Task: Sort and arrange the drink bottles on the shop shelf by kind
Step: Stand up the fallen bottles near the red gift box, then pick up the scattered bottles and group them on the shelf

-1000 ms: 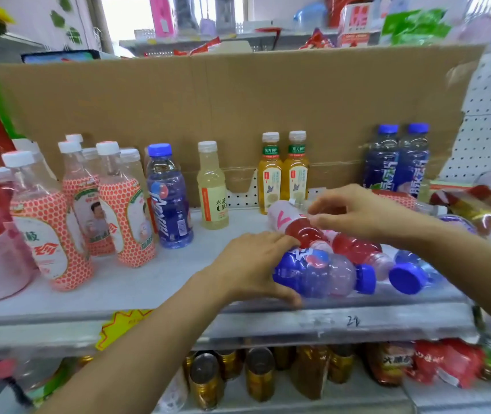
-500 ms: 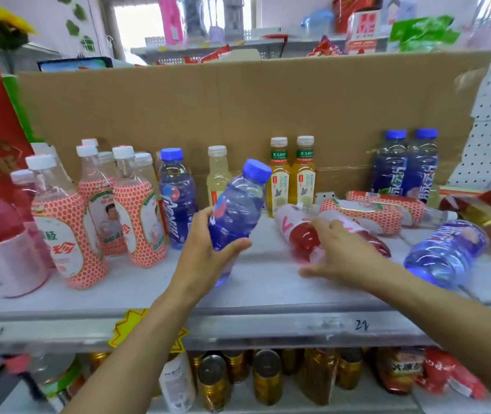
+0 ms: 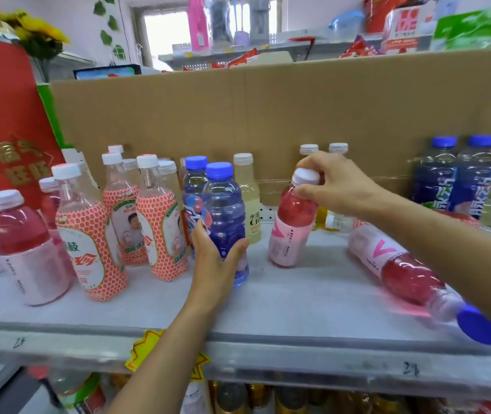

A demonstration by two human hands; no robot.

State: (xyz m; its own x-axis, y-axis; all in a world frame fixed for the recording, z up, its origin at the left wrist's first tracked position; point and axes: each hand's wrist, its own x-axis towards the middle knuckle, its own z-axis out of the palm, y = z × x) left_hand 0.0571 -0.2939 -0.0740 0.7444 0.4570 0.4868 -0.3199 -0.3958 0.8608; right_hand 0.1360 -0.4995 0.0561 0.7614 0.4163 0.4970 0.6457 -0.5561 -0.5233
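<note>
My left hand (image 3: 214, 258) grips a blue-capped bottle of blue drink (image 3: 225, 213), standing upright on the grey shelf (image 3: 298, 300) in front of another bottle of the same kind (image 3: 194, 177). My right hand (image 3: 332, 182) holds a red-pink drink bottle (image 3: 290, 231) by its white cap, upright and slightly tilted on the shelf. A second red-pink bottle (image 3: 393, 264) lies on its side to the right, and beside its end a blue cap (image 3: 478, 324) shows at the shelf's front edge.
Several bottles with orange-dotted labels (image 3: 160, 228) and pink drinks (image 3: 26, 249) stand at the left. A pale yellow bottle (image 3: 248, 198) stands behind the middle. Two dark blue bottles (image 3: 456, 177) stand at the back right against a cardboard wall (image 3: 268, 115). Cans (image 3: 268, 398) fill the lower shelf.
My left hand has carried the blue bottle left and stood it upright in front of the other blue one. My right hand has raised a lying red-pink bottle upright by its cap.
</note>
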